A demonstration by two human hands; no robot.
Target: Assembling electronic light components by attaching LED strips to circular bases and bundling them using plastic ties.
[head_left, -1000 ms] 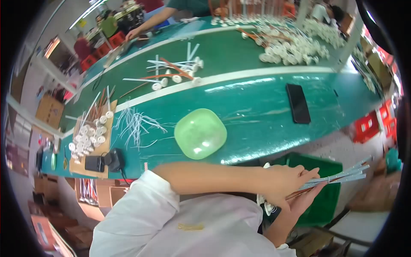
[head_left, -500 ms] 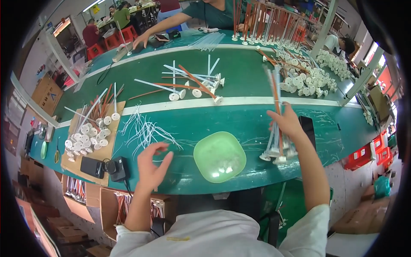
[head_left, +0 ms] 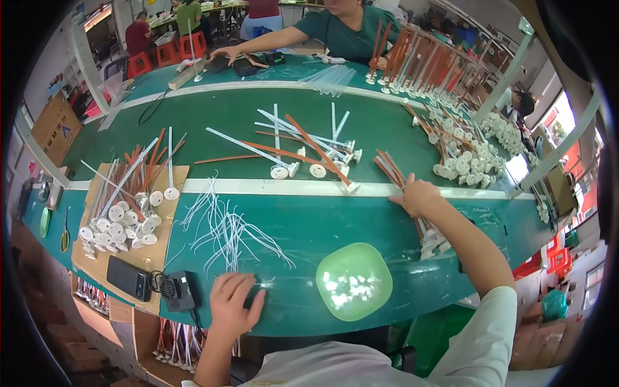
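My right hand (head_left: 419, 197) is closed around a bundle of brown and clear sticks with white round bases (head_left: 433, 246). The bundle slants over the right part of the green table, its brown tips pointing away from me. My left hand (head_left: 233, 304) rests low at the table's near edge, fingers loosely bent and thumb apart, holding nothing that I can see. Just beyond its fingertips lies a loose spread of thin white ties (head_left: 232, 235). Between my hands stands a light green bowl (head_left: 325, 274) with small shiny pieces in it.
Left, more based sticks (head_left: 119, 222) lie on cardboard (head_left: 169, 213), near a black phone (head_left: 127, 278) and a black device (head_left: 177, 291). Several sticks (head_left: 316, 145) lie beyond a white rail (head_left: 258, 186). White-based pieces (head_left: 467, 158) heap at right. A person (head_left: 342, 32) reaches across opposite.
My right hand has lowered and tilted the bundle, which stood more upright before. My left hand has come down toward the near edge, its fingers more bent. The whole view has shifted a little.
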